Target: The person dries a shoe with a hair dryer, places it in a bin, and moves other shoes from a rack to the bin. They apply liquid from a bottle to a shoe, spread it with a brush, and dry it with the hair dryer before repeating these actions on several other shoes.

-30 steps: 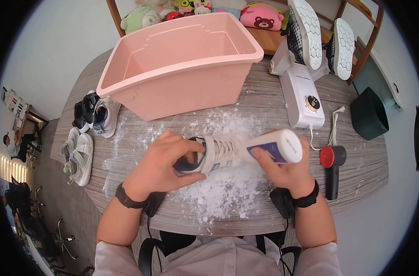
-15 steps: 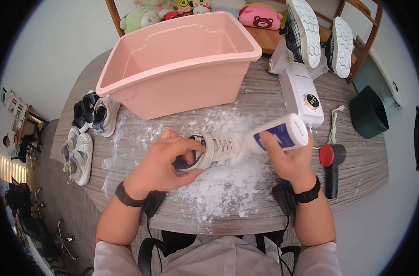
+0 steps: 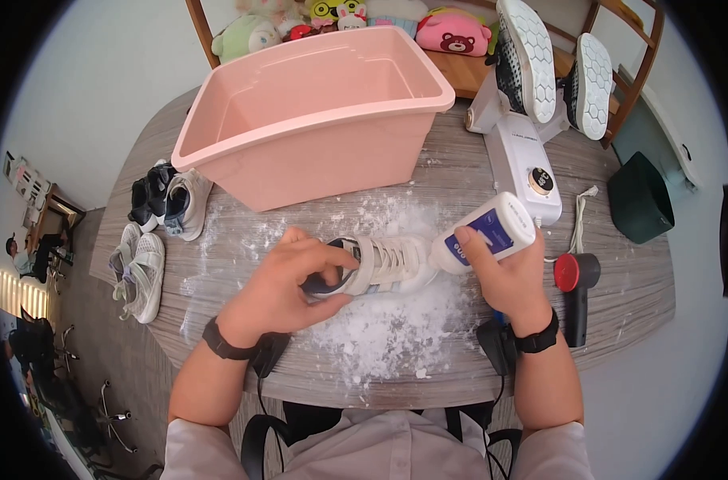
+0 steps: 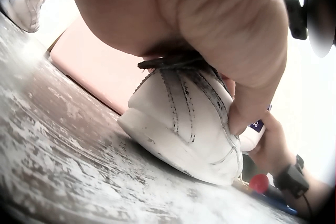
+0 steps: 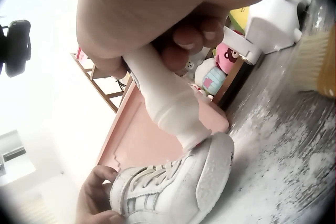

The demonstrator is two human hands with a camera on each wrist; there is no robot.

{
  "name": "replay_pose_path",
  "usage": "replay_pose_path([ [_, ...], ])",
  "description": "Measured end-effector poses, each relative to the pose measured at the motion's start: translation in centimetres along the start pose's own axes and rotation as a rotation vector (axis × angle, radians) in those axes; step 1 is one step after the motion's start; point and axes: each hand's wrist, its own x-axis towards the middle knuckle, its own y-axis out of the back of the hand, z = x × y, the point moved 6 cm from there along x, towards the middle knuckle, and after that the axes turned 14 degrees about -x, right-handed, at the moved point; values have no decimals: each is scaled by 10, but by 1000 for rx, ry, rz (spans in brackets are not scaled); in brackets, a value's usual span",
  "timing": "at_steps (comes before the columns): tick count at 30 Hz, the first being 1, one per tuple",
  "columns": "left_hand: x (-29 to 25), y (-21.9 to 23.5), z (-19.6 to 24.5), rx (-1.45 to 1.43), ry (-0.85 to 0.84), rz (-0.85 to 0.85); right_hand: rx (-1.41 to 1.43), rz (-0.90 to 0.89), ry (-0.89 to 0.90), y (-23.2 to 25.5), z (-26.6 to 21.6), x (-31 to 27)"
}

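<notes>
A white sneaker (image 3: 389, 266) with laces lies on the powder-dusted table, heel to the left. My left hand (image 3: 288, 280) grips it by the heel opening, fingers inside the collar and thumb at the near side. My right hand (image 3: 512, 276) holds a white bottle (image 3: 492, 232) with a purple label, tilted down, its narrow end at the sneaker's toe. The right wrist view shows the bottle's nozzle (image 5: 193, 139) by the toe of the sneaker (image 5: 168, 187). In the left wrist view the heel (image 4: 194, 119) is beneath my left hand (image 4: 189, 19).
Loose white powder (image 3: 396, 336) covers the table's middle. Behind stands a pink bin (image 3: 324, 160); small shoes (image 3: 144, 276) lie left. At right are a white shoe dryer (image 3: 524, 164) bearing two shoes, a black-and-red device (image 3: 577, 296) and a dark green bin (image 3: 642, 198). A brush (image 5: 315, 64) shows.
The bottle and my right hand have shifted right, from over the sneaker's front to beyond its toe, and the bottle's tilt has changed. My left hand keeps its grip.
</notes>
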Motion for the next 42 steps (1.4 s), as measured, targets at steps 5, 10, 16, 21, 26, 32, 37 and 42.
replay_pose_path([
  [5,1,-3,0,-12,2,11,-60,38,38,0,2,0],
  [10,0,-3,0,-30,3,11,-44,-37,107,-6,1,-5],
  [16,-8,-4,-19,-428,224,89,-37,25,181,-6,-1,-2],
  [21,-10,-2,-24,-618,279,80,-3,9,241,-6,-8,-5],
  [26,-8,-7,-21,-697,323,42,21,4,158,-3,-3,-6],
  [32,-11,-8,-24,-694,359,48,53,30,30,4,2,-6],
  [37,-9,-7,-21,-668,342,27,124,31,74,5,-1,-8],
  [42,-9,-8,-24,-676,388,32,86,76,-10,4,8,-7],
])
